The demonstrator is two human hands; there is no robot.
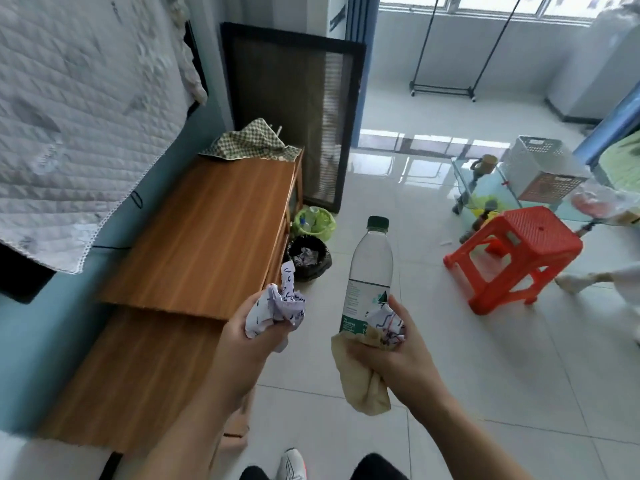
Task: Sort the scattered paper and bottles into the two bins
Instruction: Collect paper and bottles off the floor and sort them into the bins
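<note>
Standing, both hands loaded. My left hand (254,327) is clenched round a crumpled paper (277,306) with ink scrawl. Far ahead of it, beside the wooden cabinet (207,230), sit the two bins: black bin (308,258) nearer, paper already inside; green bin (313,221) just beyond, bottles inside. My right hand (388,348) grips a bottle (370,275) upright, cap up, plus a paper scrap and tan cloth (360,379). Bins lie forward-left; left hand is nearer.
</note>
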